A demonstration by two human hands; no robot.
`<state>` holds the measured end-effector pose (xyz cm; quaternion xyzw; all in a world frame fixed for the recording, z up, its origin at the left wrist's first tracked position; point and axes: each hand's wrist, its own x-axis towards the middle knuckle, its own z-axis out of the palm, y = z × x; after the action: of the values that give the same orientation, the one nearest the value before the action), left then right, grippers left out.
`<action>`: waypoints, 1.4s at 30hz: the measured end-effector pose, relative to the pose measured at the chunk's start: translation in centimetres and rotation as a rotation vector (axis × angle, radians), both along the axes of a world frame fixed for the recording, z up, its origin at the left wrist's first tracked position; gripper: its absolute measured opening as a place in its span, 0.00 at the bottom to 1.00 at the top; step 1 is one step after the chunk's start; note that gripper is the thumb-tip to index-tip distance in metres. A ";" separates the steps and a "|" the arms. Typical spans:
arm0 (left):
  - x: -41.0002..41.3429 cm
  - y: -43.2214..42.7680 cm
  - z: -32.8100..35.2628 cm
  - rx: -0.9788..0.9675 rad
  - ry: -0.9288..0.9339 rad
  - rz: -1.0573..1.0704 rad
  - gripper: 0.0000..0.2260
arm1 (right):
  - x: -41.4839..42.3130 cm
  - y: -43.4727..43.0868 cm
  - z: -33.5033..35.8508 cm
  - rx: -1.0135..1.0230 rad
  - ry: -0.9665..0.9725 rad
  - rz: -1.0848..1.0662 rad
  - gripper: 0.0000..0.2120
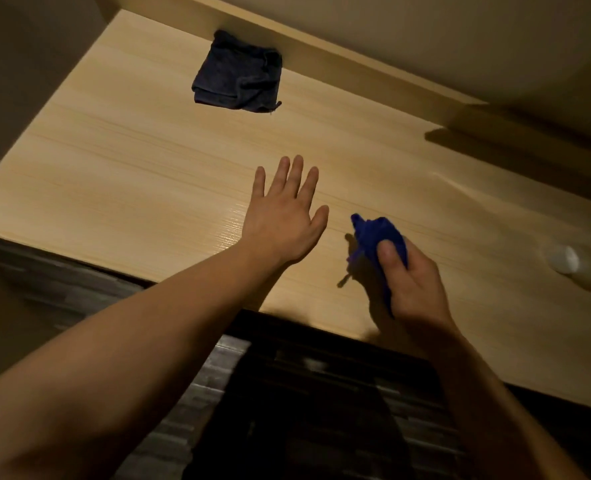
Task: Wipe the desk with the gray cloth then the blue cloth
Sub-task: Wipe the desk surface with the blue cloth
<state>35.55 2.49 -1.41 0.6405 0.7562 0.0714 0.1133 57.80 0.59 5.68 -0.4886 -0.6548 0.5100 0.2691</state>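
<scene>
The gray cloth lies folded on the light wooden desk, at the back near the wall. My right hand is shut on the bunched blue cloth, held just above the desk near its front edge. My left hand hovers flat and open over the middle of the desk, fingers spread, holding nothing. It is left of the blue cloth and well short of the gray cloth.
A clear bottle with a white cap lies on the desk at the right edge. A raised wooden ledge runs along the back right. Dark floor and a dark chair or drawer shape sit below the desk's front edge.
</scene>
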 end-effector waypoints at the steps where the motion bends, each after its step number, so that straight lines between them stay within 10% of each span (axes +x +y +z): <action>1: 0.1 0.0 -0.1 -0.001 0.007 0.000 0.34 | -0.1 1.7 0.5 0.042 -0.004 -0.025 0.11; 14: 0.6 0.2 -0.2 0.000 0.038 0.033 0.33 | -2.2 26.9 -4.7 0.622 -0.923 0.141 0.23; 42: 0.6 0.2 0.3 -0.024 0.042 0.030 0.34 | 5.1 4.8 -6.1 0.516 -0.996 0.396 0.30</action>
<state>36.18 2.69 -1.07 0.6289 0.7688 0.0504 0.1039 62.92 5.36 -0.47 -0.4564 -0.8837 0.0844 -0.0605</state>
